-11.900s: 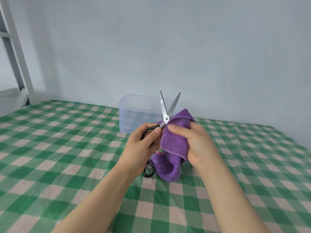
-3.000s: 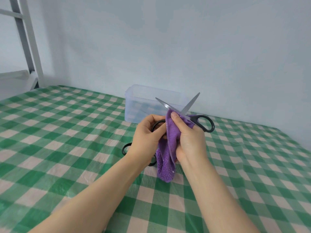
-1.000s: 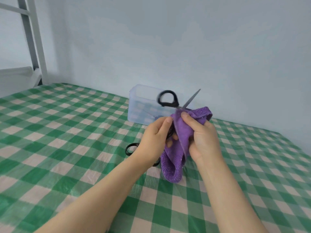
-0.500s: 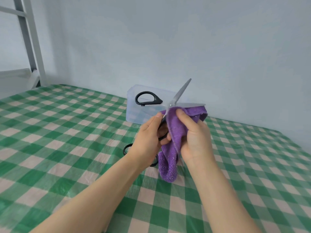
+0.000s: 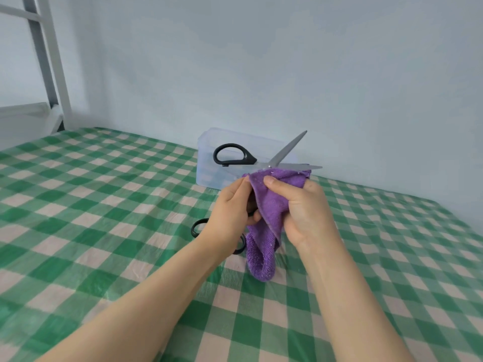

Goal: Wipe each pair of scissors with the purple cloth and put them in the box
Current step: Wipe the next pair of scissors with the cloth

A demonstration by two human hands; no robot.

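Black-handled scissors (image 5: 264,161) are held in the air with their blades spread open, one handle loop pointing left and both blade tips pointing right. My left hand (image 5: 230,207) grips the lower handle, which is hidden behind my fingers. My right hand (image 5: 300,207) pinches the purple cloth (image 5: 269,205) against the lower blade; the cloth's tail hangs down to the table. A second pair of black-handled scissors (image 5: 198,227) lies on the table, mostly hidden behind my left wrist. The clear plastic box (image 5: 209,163) stands behind the held scissors.
The table (image 5: 104,205) carries a green and white checked cover and meets a pale wall at the back. A grey metal frame (image 5: 47,61) stands at the far left, beside a white ledge.
The scissors have been turned over since a second ago, so the free handle loop now points left. The cloth stays pinched on the blade. The head view shifted slightly.
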